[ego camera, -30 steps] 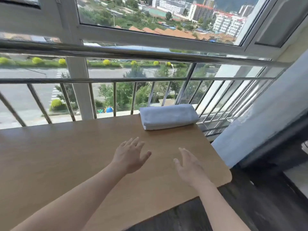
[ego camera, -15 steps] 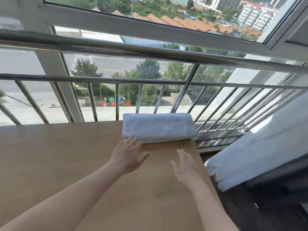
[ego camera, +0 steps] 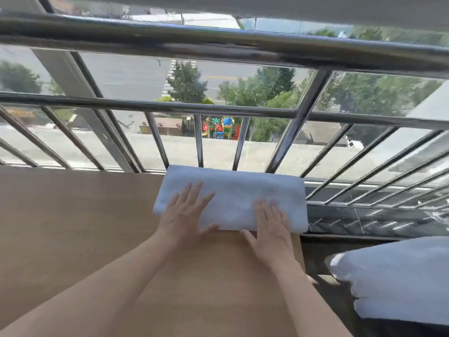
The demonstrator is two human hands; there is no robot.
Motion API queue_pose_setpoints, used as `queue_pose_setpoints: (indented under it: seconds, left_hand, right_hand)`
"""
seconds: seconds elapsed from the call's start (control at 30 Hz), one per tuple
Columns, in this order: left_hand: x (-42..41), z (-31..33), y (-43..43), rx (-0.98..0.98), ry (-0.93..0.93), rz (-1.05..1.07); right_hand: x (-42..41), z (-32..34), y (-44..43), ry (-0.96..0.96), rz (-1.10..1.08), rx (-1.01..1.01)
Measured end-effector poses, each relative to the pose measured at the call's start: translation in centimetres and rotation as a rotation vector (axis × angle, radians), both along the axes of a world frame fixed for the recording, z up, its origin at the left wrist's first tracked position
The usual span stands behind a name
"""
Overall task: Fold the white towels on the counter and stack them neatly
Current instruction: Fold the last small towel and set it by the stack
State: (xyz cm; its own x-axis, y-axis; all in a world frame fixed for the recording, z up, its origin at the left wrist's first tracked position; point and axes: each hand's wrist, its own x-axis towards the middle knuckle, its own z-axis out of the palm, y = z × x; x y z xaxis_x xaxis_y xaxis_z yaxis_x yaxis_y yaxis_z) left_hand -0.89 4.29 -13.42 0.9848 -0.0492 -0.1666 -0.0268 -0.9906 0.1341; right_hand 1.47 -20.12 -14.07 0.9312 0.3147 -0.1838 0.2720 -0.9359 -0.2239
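Note:
A folded white towel [ego camera: 240, 190] lies at the far right end of the wooden counter [ego camera: 73, 227], against the metal railing. My left hand [ego camera: 185, 215] lies flat on the towel's left part, fingers straight and spread. The thumb sits at the towel's near edge. My right hand [ego camera: 271, 223] rests flat on the towel's near right part, fingers straight. Neither hand grips the cloth.
A steel railing [ego camera: 218, 110] with vertical bars runs right behind the counter, with window glass beyond. The counter's right edge ends just past the towel. A white bedding corner [ego camera: 393, 283] juts in at the lower right over a dark floor.
Both hands have moved forward from above the bare counter onto the towel. The camera has come closer and tilted down.

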Motion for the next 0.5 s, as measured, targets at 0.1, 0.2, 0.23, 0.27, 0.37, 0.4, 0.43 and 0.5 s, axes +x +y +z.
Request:
queue_pose_setpoints:
  seconds: [0.1,0.2,0.23,0.27,0.37,0.4,0.43,0.5]
  left_hand:
    - [0.9,-1.6,-0.5,0.048,0.015,0.004]
    - [1.7,-2.1,-1.1,0.011,-0.052,0.060]
    - [2.0,-2.2,-1.1,-0.017,-0.132,0.065]
    - [2.3,-2.3,-1.1,-0.032,-0.215,0.064]
    - [3.2,-2.2,-0.8,-0.039,-0.353,0.091]
    - [3.4,-2.0,-0.6,-0.043,-0.377,0.102]
    - [3.5,-2.0,-0.3,-0.050,-0.413,0.103]
    - [3.9,-1.9,0.4,-0.064,-0.508,0.071]
  right_hand:
    - [2.1,-1.4,-0.3,-0.037,0.070,-0.029]
    - [3.5,-2.4,-0.5,-0.116,0.120,-0.002]
    - [3.8,-2.5,-0.6,-0.161,0.120,0.040]
    - [4.1,-2.6,-0.7,-0.213,0.113,0.087]
    - [5.2,-2.7,-0.9,-0.424,0.113,0.161]
    - [5.6,-2.8,-0.9,-0.477,0.120,0.177]
    - [6.1,-2.9,-1.0,-0.515,0.126,0.199]
    - [7.0,-3.0,-1.1,-0.591,0.137,0.226]
